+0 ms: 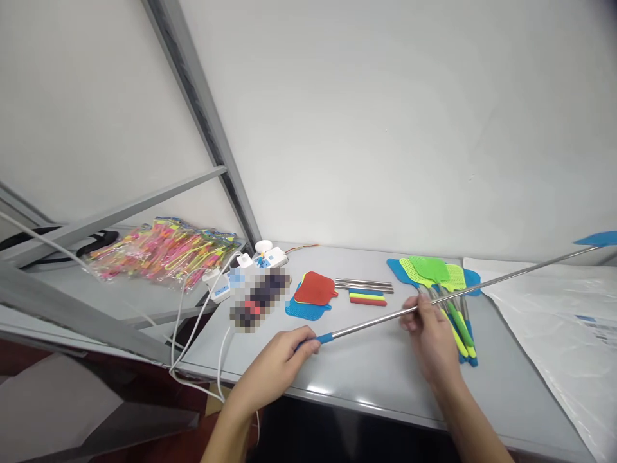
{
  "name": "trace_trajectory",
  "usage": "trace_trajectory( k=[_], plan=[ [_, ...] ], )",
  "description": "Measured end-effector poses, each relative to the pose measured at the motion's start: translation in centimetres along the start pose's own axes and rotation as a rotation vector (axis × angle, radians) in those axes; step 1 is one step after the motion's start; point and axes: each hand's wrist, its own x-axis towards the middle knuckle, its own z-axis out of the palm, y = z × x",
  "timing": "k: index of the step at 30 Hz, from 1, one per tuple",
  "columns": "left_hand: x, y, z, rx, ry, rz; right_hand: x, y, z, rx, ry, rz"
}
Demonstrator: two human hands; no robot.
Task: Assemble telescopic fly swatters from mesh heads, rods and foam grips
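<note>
A fly swatter point(501, 278) with a long extended metal rod, a blue handle and a blue head is held slantwise above the grey table. My left hand point(284, 360) is closed around its blue handle. Farther along the rod, my right hand point(431, 331) pinches the metal tube. Behind and partly under that hand lies a pile of assembled swatters point(431, 273) in blue, green and yellow. Loose swatter heads, a red one point(315, 288) on top and a blue one point(308, 312) below, rest left of centre. Beside them are metal rods point(364, 284) and coloured handles point(367, 297).
White power strips and chargers point(272, 257) with trailing cables point(219, 283) are at the table's left, next to a blurred-out object point(260, 299). Packaged colourful items point(164, 254) lie on the neighbouring shelf behind a metal frame point(212, 141). A white plastic bag point(554, 321) covers the right side.
</note>
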Motion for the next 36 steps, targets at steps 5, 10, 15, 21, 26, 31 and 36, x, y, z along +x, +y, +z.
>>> trace_trajectory(
  k=[5, 10, 15, 21, 26, 31, 36],
  plan=[
    [0.6, 1.2, 2.0, -0.032, -0.056, -0.001, -2.5, 1.8, 2.1, -0.144, -0.191, 0.084],
    [-0.1, 0.0, 0.0, 0.013, -0.048, 0.001, 1.2, -1.5, -1.4, 0.081, -0.132, 0.158],
    [-0.5, -1.7, -2.1, -0.023, -0.013, -0.033, 5.7, -4.9, -5.2, 0.451, 0.219, 0.097],
    [0.4, -0.8, -1.3, -0.08, 0.013, 0.002, 1.6, -2.0, 0.8, 0.229, -0.071, 0.063],
    [0.1, -0.3, -1.4, -0.098, 0.005, -0.019, -0.2, -0.8, 2.2, 0.17, -0.232, 0.199],
    [-0.8, -2.8, -3.9, -0.048, 0.02, -0.11, 3.9, -2.9, -3.6, 0.298, 0.046, 0.157],
    [0.1, -2.8, -3.3, -0.08, 0.04, -0.06, 3.6, -2.3, -2.4, 0.307, 0.115, 0.031]
  ],
)
